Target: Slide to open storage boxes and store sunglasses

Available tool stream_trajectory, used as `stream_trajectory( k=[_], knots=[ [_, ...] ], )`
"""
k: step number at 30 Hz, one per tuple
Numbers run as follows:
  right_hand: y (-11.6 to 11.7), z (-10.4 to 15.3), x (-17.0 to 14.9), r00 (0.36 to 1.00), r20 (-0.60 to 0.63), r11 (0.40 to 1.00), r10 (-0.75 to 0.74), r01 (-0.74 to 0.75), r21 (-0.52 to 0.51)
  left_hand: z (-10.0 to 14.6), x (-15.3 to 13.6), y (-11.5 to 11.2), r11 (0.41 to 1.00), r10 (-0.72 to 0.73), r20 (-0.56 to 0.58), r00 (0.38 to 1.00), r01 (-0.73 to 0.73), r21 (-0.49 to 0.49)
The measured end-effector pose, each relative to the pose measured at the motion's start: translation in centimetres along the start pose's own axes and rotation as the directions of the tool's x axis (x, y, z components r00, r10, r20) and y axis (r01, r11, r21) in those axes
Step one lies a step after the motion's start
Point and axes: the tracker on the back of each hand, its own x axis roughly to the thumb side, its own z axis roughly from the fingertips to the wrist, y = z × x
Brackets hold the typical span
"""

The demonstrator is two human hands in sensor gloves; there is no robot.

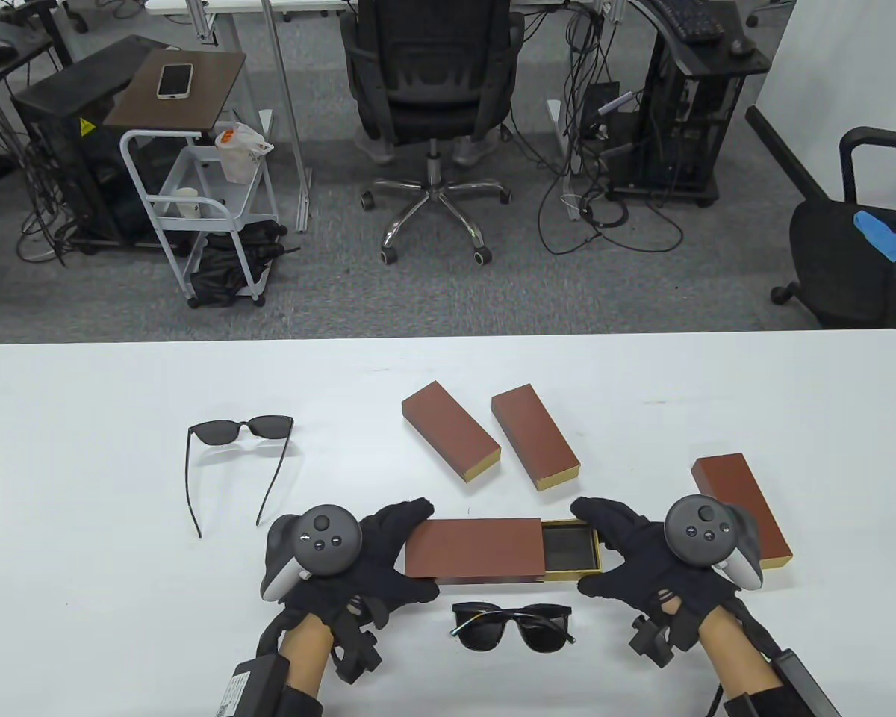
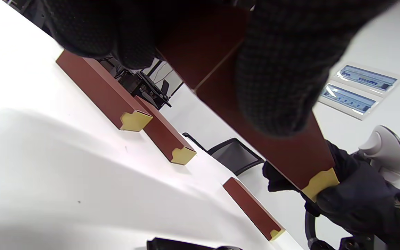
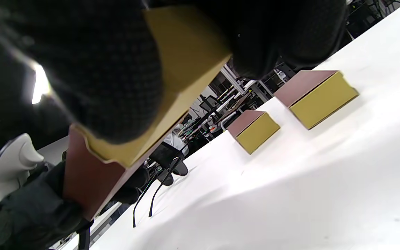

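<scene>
Nearest me, folded sunglasses (image 1: 512, 626) lie on the white surface (image 1: 82, 448). Just behind them my left hand (image 1: 358, 560) grips the sleeve (image 1: 474, 549) of the storage box, fingers (image 2: 283, 69) curled around its end. My right hand (image 1: 642, 556) pinches the gold drawer (image 1: 571, 549), which sticks partly out, dark lining showing. Third closed box (image 1: 743, 508) sits beside my right hand. Farther back, open sunglasses (image 1: 239, 459) at left, two closed boxes (image 1: 450, 439) (image 1: 534, 436) mid-surface.

white table (image 1: 82, 597), four brown boxes (image 1: 450, 438), two sunglasses (image 1: 512, 624)
</scene>
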Motion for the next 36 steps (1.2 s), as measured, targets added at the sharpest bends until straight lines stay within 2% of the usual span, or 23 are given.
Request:
stream_trajectory(
  k=[9, 13, 17, 19, 22, 27, 29, 31, 33, 36],
  knots=[
    [-1.6, 0.5, -1.2, 0.996, -0.022, 0.996, -0.086, 0.086, -0.028, 0.2, -0.5, 0.3, 0.993, 0.108, -0.020, 0.994, -0.107, 0.039],
    [-1.9, 0.7, -1.3, 0.991, -0.010, 0.990, -0.131, 0.130, -0.048, 0.3, -0.9, 0.1, 0.957, 0.284, -0.026, 0.958, -0.282, 0.072],
    [-2.0, 0.7, -1.1, 0.985, 0.008, 0.982, -0.171, 0.171, -0.075, 0.5, -1.3, -0.4, 0.833, 0.545, -0.091, 0.834, -0.526, 0.170],
    [-2.0, 0.8, -1.0, 0.983, 0.014, 0.980, -0.182, 0.182, -0.082, 0.5, -1.3, -0.7, 0.790, 0.609, -0.102, 0.787, -0.589, 0.172],
    [-2.0, 0.8, -0.8, 0.980, 0.026, 0.976, -0.195, 0.197, -0.097, 0.6, -1.4, -0.9, 0.743, 0.664, -0.134, 0.736, -0.627, 0.233],
    [-2.0, 0.7, -0.8, 0.976, 0.036, 0.970, -0.214, 0.217, -0.112, 0.6, -1.9, -2.0, 0.632, 0.774, -0.212, 0.597, -0.753, 0.185],
    [-1.9, 0.7, -0.8, 0.975, 0.037, 0.968, -0.218, 0.221, -0.115, 0.6, -2.0, -2.3, 0.601, 0.795, -0.234, 0.560, -0.779, 0.178],
    [-1.8, 0.7, -0.8, 0.972, 0.033, 0.965, -0.233, 0.235, -0.112, 0.7, -2.0, -2.2, 0.630, 0.776, -0.237, 0.585, -0.741, 0.233],
    [-1.7, 0.7, -0.8, 0.971, 0.033, 0.965, -0.236, 0.238, -0.111, 0.6, -2.1, -2.2, 0.650, 0.759, -0.240, 0.605, -0.728, 0.220],
    [-1.5, 0.6, -0.9, 0.970, 0.029, 0.964, -0.242, 0.244, -0.108, 0.7, -2.3, -2.4, 0.582, 0.810, -0.232, 0.539, -0.787, 0.205]
  ],
)
